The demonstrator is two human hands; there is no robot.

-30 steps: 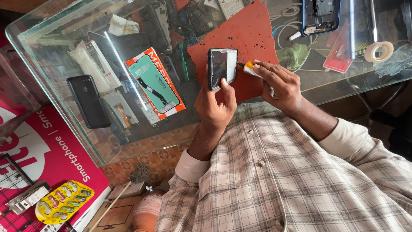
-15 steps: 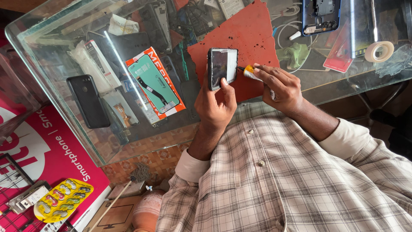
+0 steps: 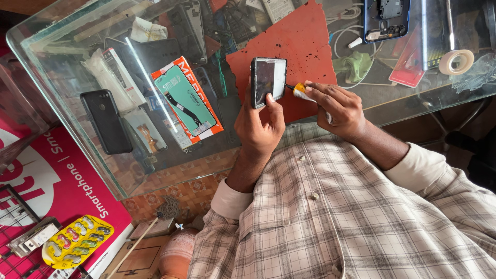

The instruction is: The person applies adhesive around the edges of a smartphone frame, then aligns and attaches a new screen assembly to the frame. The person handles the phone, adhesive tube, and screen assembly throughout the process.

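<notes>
My left hand [image 3: 261, 124] holds a dark smartphone [image 3: 268, 80] upright over a red mat [image 3: 302, 33], with the thumb on its lower glass. My right hand [image 3: 336, 108] grips a small tool with a yellow handle [image 3: 298, 91]. The tool's thin tip points at the phone's right edge. Both hands hover just above the glass counter [image 3: 62, 103]. My checked shirt fills the lower right of the head view.
A black phone [image 3: 106, 121] and an orange-and-green parts package [image 3: 188, 101] lie on the glass to the left. A blue opened phone [image 3: 386, 19], a green cloth [image 3: 354, 66] and a tape roll [image 3: 455, 62] sit to the right. A yellow blister pack [image 3: 77, 243] lies below the counter.
My right hand has shifted slightly, bringing the tool tip close to the phone's edge. The left hand and phone have hardly moved.
</notes>
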